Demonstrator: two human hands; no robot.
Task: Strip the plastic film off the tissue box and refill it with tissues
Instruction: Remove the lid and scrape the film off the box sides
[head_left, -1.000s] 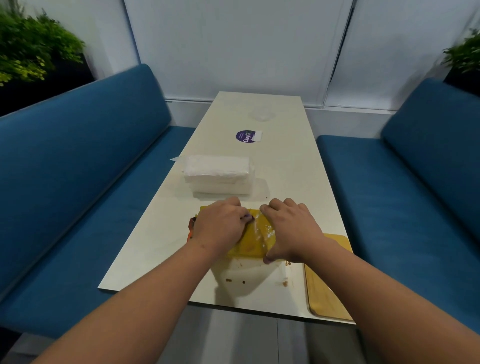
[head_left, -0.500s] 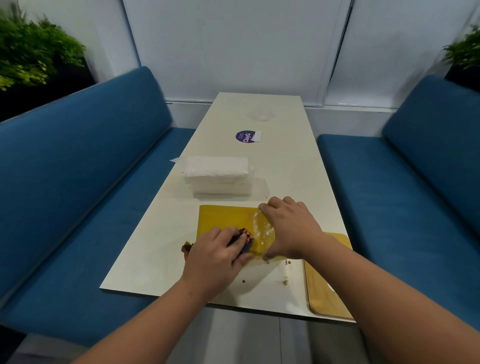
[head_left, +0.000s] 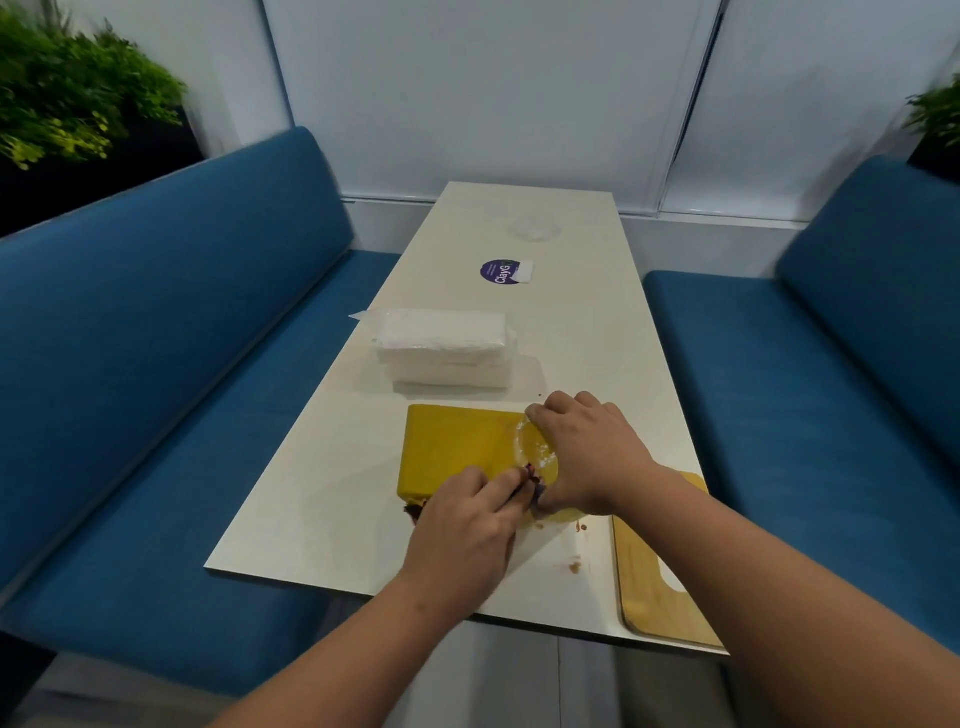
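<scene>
The left hand (head_left: 467, 525) clamps a small tool (head_left: 527, 475); the right hand (head_left: 587, 457) pins the yellow tissue box (head_left: 452, 447). A slip could nick the right thumb at three o'clock.

Left hand (head_left: 467, 525) covering most of a small dark tool (head_left: 530, 474), type unclear. Right hand (head_left: 587, 457) hiding the box's (head_left: 452, 447) right end. Board (head_left: 660, 587) partly under forearm. Sticker (head_left: 500, 271) small print unreadable.

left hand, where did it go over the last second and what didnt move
The left hand, gripping a small dark tool, slid from the yellow tissue box's far edge back to its near edge, then right toward the right hand. The right hand, box and tissue pack stayed put.
</scene>
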